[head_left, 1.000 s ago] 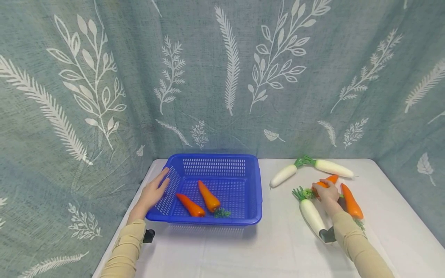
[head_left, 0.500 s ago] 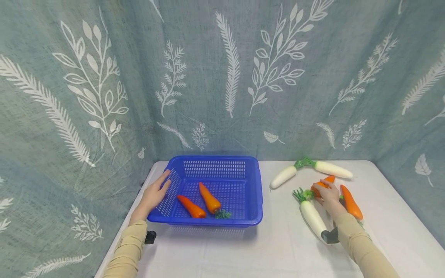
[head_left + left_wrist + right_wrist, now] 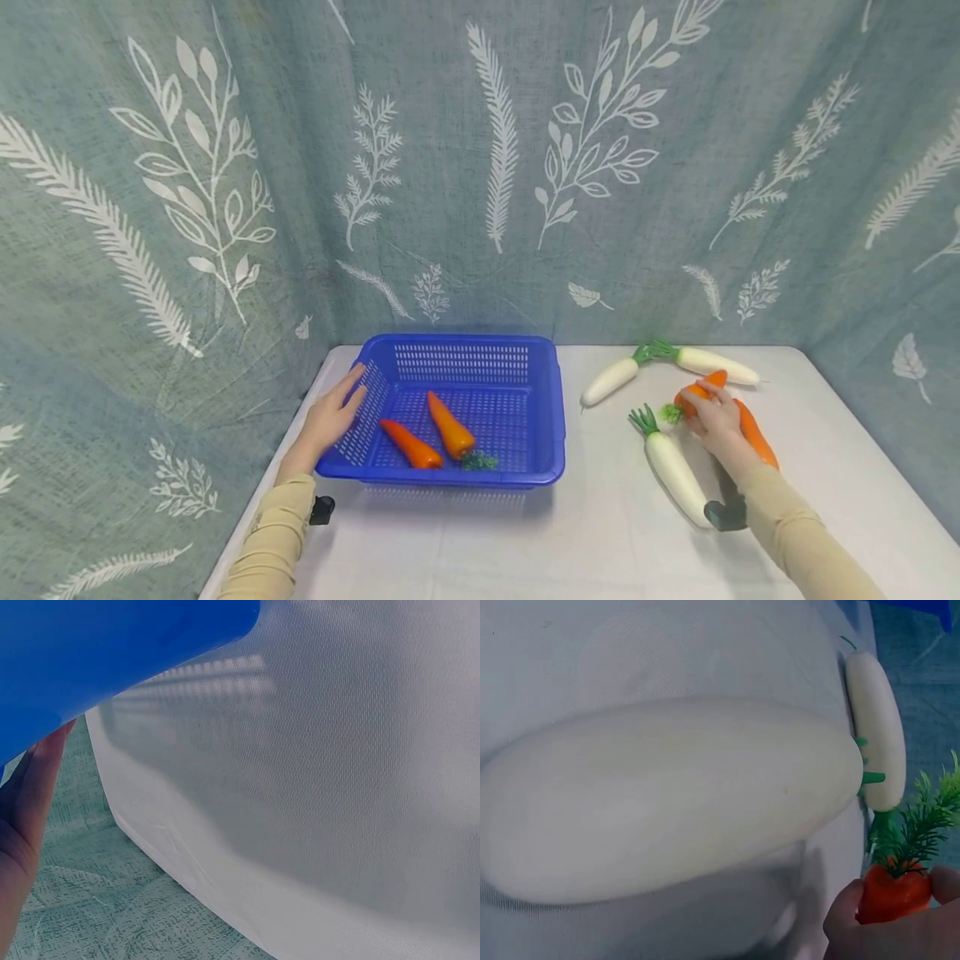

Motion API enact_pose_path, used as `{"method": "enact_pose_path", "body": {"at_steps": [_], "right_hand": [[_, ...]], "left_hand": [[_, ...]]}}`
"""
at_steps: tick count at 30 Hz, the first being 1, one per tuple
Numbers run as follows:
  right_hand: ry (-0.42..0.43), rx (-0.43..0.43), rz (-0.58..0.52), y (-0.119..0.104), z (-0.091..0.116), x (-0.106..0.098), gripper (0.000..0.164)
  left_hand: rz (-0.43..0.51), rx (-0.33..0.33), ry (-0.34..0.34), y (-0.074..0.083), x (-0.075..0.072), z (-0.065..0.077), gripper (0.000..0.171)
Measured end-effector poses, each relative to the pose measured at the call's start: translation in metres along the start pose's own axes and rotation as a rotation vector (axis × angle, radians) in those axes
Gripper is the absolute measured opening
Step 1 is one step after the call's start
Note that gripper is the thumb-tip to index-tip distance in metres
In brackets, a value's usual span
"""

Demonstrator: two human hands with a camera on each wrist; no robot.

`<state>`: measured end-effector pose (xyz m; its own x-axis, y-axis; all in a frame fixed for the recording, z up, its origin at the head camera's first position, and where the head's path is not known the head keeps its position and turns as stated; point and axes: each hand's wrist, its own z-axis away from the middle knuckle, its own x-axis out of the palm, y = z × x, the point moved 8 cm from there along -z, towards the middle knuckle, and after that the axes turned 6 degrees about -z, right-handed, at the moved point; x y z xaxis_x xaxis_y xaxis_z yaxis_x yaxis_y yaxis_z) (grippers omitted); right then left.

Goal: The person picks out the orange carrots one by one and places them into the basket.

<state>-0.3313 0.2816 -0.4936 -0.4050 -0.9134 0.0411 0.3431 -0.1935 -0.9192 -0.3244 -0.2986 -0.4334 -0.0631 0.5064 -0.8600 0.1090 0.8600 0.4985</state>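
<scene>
My left hand (image 3: 327, 422) rests at the left side of a blue plastic basket (image 3: 465, 476), fingers stretched along its rim. In the left wrist view those fingers (image 3: 46, 769) touch the basket's smooth outer wall. Inside the basket lie two orange carrots, one (image 3: 411, 444) left of the other (image 3: 452, 427). On the right, my right hand (image 3: 716, 418) pinches a carrot (image 3: 686, 400) by its thick end, between thumb and fingers. Its green leaves (image 3: 926, 825) stick out past the fingertips in the right wrist view. Another carrot (image 3: 757, 435) lies partly hidden behind that hand.
A white radish (image 3: 675, 471) lies just left of my right forearm. Two more radishes, one left (image 3: 611, 381) and one right (image 3: 717, 365), lie at the table's back edge with their leaves meeting. A patterned curtain (image 3: 450, 167) hangs behind the white table (image 3: 592, 533).
My right hand has shifted slightly right and raised the pinched carrot, whose leaves have come away from the near radish's leaves. The left hand stays at the basket.
</scene>
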Motion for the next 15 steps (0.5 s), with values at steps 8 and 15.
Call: {"method": "enact_pose_path", "body": {"at_steps": [8,15], "right_hand": [[0.003,-0.015,-0.07,-0.013,0.003,-0.002,0.059],[-0.048,-0.01,-0.112,-0.022,0.009,0.002,0.062]], "left_hand": [[0.012,-0.003,-0.008,-0.001,0.001,-0.001,0.052],[0.02,-0.004,-0.009,-0.001,0.001,-0.002,0.052]]}}
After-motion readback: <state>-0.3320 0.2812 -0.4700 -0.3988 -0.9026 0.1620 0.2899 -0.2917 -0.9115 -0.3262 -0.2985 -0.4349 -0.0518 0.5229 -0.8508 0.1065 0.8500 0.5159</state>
